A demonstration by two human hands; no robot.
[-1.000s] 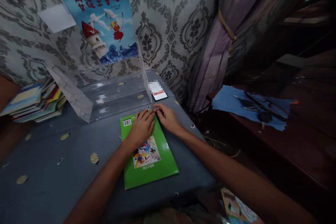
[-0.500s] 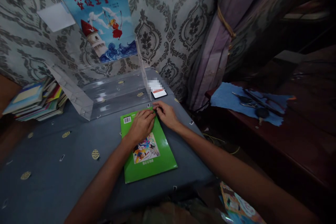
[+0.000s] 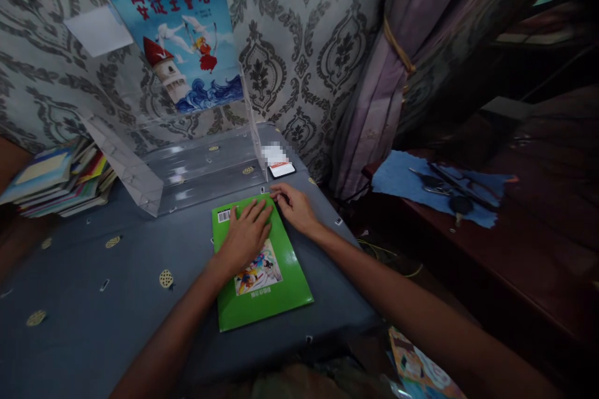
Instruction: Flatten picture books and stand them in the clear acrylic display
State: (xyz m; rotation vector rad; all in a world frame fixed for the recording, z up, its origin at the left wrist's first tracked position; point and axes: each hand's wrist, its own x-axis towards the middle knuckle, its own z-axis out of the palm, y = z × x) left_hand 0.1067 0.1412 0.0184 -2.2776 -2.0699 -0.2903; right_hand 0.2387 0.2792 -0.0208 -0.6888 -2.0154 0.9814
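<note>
A green book (image 3: 262,310) lies flat on the cloth-covered table, a barcode at its top left and a colourful picture in its middle. Across its upper half rests my left hand (image 3: 246,234), palm down and fingers spread, covering part of the picture. My right hand (image 3: 296,209) is at the book's top right corner with its fingers bent inward. Its fingertips meet the corner area; whatever lies between them is too dark to make out.
Behind the book stands a clear acrylic stand (image 3: 150,196) below a blue poster (image 3: 187,43). A phone (image 3: 282,169) lies right of the stand. Stacked books (image 3: 60,181) are at the left. A dark red surface (image 3: 421,224) at the right holds a blue cloth (image 3: 397,174) with keys and glasses.
My left hand has shifted slightly left on the book, and its fingers have spread from close together. My right hand stays by the corner. The whole view has tilted a little.
</note>
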